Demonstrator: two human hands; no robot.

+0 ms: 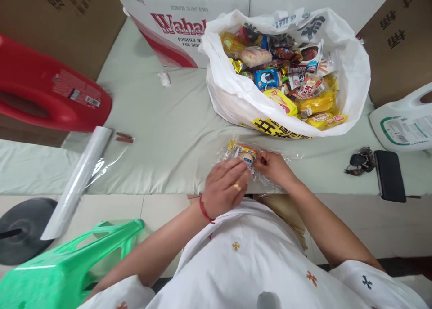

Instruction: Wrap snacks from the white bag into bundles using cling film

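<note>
Small snack packets (247, 158) with yellow, orange and blue print lie in a clear plastic bag (224, 153) at the table's front edge. My left hand (227, 183), with a ring and a red wrist string, reaches over their near side. Its fingers are stretched out side by side against the packets; the thumb is hidden. From the right, my right hand (272, 166) pinches the clear bag at the packets' edge between thumb and curled fingers. Just beyond both hands stands a white plastic bag (232, 95), full of many wrapped snacks (266, 78).
A white carton (175, 23) stands behind. A red jug (81, 97), a plastic film roll (77, 183) and a green stool (60, 268) are at left. At right are keys (361, 160), a black phone (389, 176) and a white jug (405, 118).
</note>
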